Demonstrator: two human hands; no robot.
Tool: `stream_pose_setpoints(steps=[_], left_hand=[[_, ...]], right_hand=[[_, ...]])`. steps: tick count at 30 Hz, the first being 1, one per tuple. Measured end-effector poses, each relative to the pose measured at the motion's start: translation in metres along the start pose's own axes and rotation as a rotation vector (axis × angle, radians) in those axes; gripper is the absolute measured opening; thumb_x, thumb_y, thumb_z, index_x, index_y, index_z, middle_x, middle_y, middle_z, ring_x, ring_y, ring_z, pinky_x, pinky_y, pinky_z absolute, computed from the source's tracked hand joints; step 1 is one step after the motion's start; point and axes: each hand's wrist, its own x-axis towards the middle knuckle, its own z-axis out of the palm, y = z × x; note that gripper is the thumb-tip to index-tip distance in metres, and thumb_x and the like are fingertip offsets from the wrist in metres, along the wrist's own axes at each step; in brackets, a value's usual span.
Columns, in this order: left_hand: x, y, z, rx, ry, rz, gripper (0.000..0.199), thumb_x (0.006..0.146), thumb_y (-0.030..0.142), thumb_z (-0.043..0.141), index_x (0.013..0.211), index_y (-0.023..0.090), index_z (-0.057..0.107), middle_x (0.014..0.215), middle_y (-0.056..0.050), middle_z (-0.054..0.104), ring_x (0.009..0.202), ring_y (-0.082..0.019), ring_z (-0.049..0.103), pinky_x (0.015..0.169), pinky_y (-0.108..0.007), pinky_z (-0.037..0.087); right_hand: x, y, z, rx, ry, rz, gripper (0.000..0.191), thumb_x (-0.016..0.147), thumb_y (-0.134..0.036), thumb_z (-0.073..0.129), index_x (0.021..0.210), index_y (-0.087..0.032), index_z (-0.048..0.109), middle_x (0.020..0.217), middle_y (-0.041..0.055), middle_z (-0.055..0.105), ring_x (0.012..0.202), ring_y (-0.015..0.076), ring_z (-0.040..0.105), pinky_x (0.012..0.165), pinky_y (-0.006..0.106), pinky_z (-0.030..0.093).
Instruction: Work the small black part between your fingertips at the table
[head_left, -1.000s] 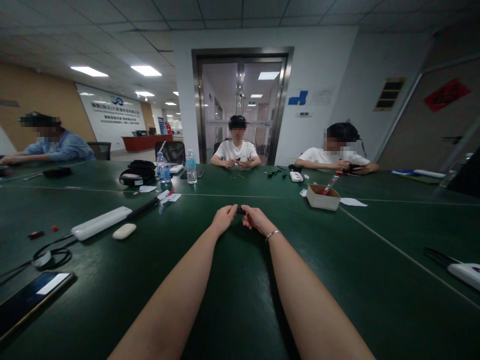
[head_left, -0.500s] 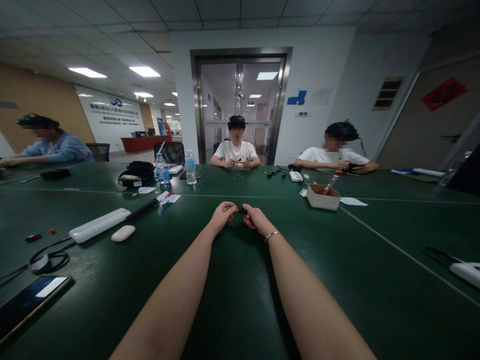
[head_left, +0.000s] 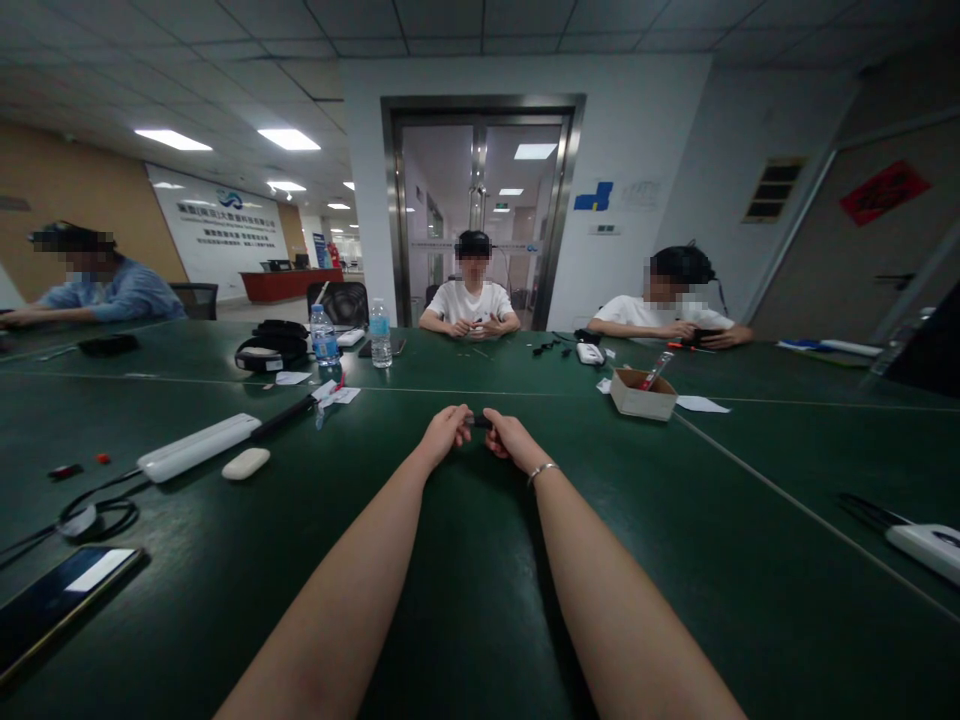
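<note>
I see a small dark piece over the green table, pinched at nine o'clock by the left hand and at three by the right hand, presumably to steady both ends, with a co-worker seated at twelve

Compared with a second ago, we have our left hand drawn slightly away from our right hand; between them we now see more of the small black object, with a greyish end (too small to make out) towards the left.
</note>
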Motion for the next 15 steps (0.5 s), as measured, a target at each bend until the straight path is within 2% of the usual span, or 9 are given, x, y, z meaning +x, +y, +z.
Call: stream_pose_setpoints(steps=[5,8,15], left_hand=[[-0.0008,-0.0015,-0.0010,0.028,-0.008,0.042,0.032,0.075,0.041,0.056,0.092,0.014,0.056,0.066,-0.002,0.058,0.053,-0.009,0.049,0.050,-0.020,0.036],[-0.0015,-0.0007,-0.0006,0.034,-0.039,0.053,0.033,0.079,0.043,0.049,0.091,0.013,0.057,0.059,0.000,0.055,0.049,-0.008,0.046,0.049,-0.021,0.035],[-0.0025,0.0011,-0.0015,0.045,-0.006,0.049,0.027,0.079,0.036,0.049,0.091,0.014,0.059,0.059,0.000,0.054,0.049,-0.008,0.045,0.048,-0.020,0.034]], right_hand=[[0.0009,-0.0002,0.0006,0.011,0.002,-0.004,0.045,0.085,-0.048,0.046,0.053,-0.017,0.041,0.040,-0.0018,0.046,0.029,0.0056,0.034,0.030,0.017,0.023],[0.0009,-0.0009,0.0012,0.001,-0.002,-0.001,0.046,0.085,-0.048,0.046,0.053,-0.016,0.041,0.040,-0.0016,0.046,0.029,0.0055,0.034,0.029,0.017,0.022],[-0.0027,-0.0037,0.0012,-0.014,-0.030,-0.003,0.045,0.086,-0.046,0.045,0.053,-0.016,0.042,0.041,-0.0017,0.046,0.029,0.0056,0.035,0.029,0.016,0.023]])
